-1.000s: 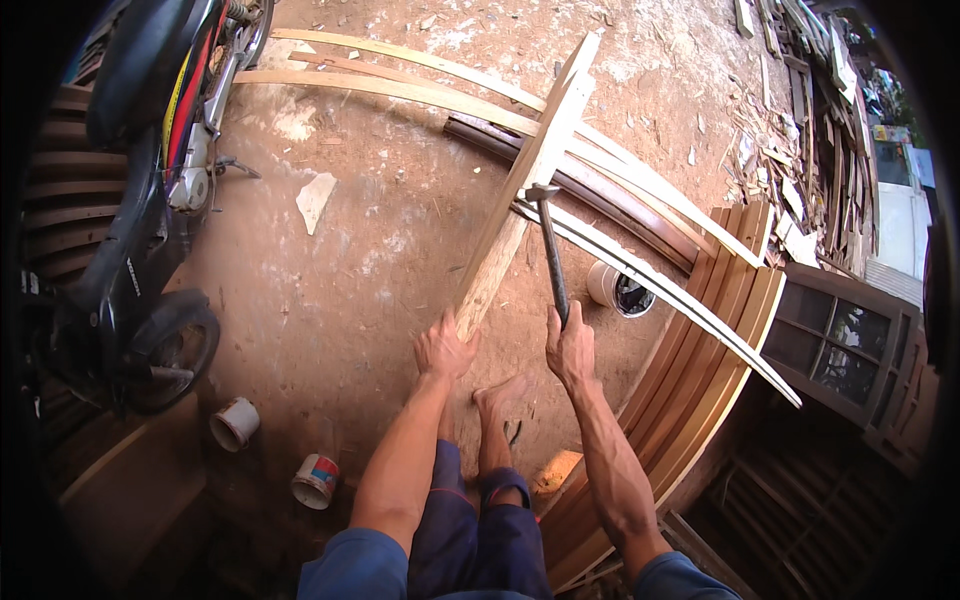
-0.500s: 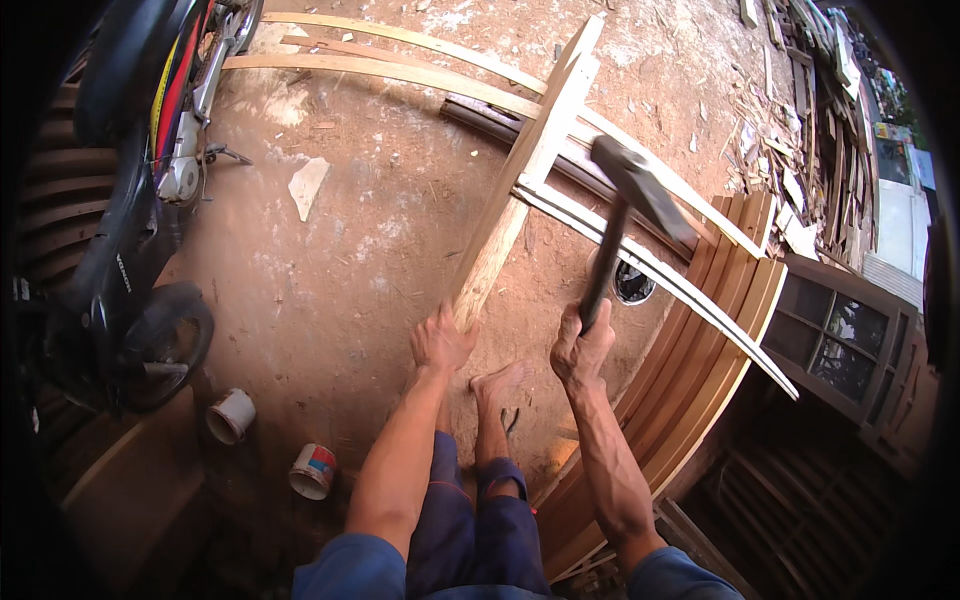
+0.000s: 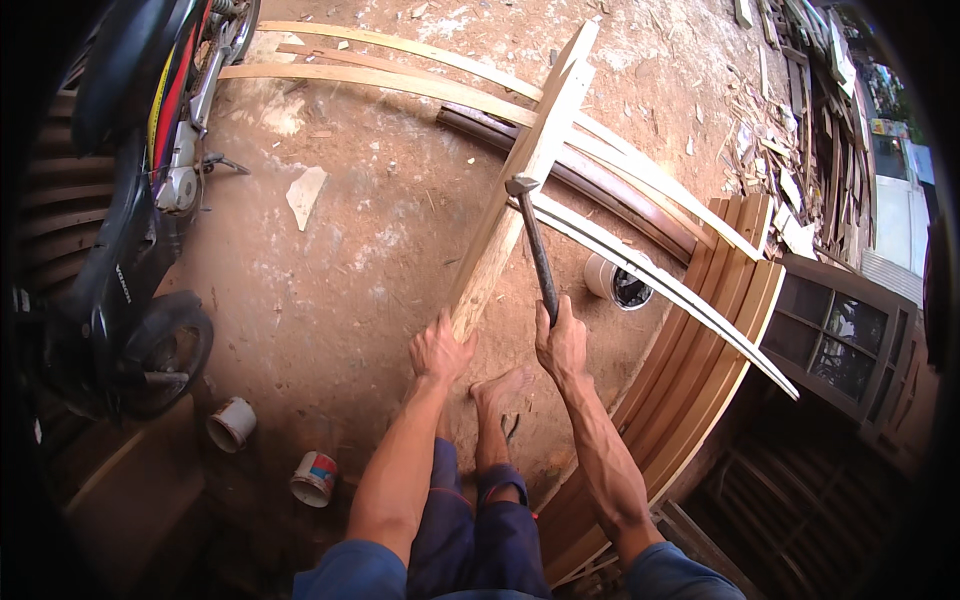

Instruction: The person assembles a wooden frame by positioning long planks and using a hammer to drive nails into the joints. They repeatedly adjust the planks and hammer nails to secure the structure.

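Note:
My left hand is closed round the near end of a thick pale wooden beam, which slants away toward the far side. In my right hand is a hammer, gripped low on its dark handle. The hammer's head is at the beam's right side, beside the end of a long white-edged strip; whether it touches the wood I cannot tell. That strip runs from the beam toward the lower right. Farther along, thin pale slats cross at the beam and extend to both sides.
A motorcycle stands at the left. Two small cans sit at the lower left, and a white bucket stands under the strip. Stacked brown planks lie at the right, near a framed window panel. Pliers-like tool lies near my foot.
The hammer has swung down and left from a raised position, bringing its head to the beam. My right hand has moved slightly left; my left hand keeps its hold on the beam.

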The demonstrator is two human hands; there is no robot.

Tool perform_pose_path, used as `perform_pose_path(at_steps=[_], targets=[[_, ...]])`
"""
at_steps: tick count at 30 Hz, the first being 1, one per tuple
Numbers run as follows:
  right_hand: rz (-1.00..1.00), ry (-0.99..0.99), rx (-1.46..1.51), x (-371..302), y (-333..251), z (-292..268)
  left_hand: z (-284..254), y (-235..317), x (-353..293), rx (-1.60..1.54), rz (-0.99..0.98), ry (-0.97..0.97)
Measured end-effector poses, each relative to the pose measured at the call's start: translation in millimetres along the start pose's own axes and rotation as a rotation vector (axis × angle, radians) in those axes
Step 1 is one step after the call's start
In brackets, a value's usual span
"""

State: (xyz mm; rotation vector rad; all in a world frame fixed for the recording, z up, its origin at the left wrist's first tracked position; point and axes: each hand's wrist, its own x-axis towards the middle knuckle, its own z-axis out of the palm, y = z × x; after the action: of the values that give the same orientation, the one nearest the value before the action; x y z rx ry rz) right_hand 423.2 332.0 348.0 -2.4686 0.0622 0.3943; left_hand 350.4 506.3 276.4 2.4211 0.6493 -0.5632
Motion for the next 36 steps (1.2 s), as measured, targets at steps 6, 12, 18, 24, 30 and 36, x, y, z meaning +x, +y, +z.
perform_pose_path(at_steps=[6, 12, 18, 24, 30, 36], targets=[[-0.017, 0.158, 0.188, 2, -6, 0, 4, -2, 0, 0.019, -0.013, -0.001], [0.000, 0.155, 0.165, 4, 0, -2, 4, -1, -3, 0.010, -0.040, -0.019], [0.003, 0.141, 0.039, 5, 14, 13, 0, 1, 4, 0.018, -0.056, -0.086], [0.044, 0.006, -0.052, 8, 15, 23, 2, -1, 0, 0.002, -0.029, -0.026], [0.105, 0.020, -0.023, 8, 5, 23, 2, 1, 1, -0.006, -0.025, -0.011], [0.238, -0.011, 0.081, -3, 15, 21, 3, 7, -1, 0.049, -0.018, 0.066]])
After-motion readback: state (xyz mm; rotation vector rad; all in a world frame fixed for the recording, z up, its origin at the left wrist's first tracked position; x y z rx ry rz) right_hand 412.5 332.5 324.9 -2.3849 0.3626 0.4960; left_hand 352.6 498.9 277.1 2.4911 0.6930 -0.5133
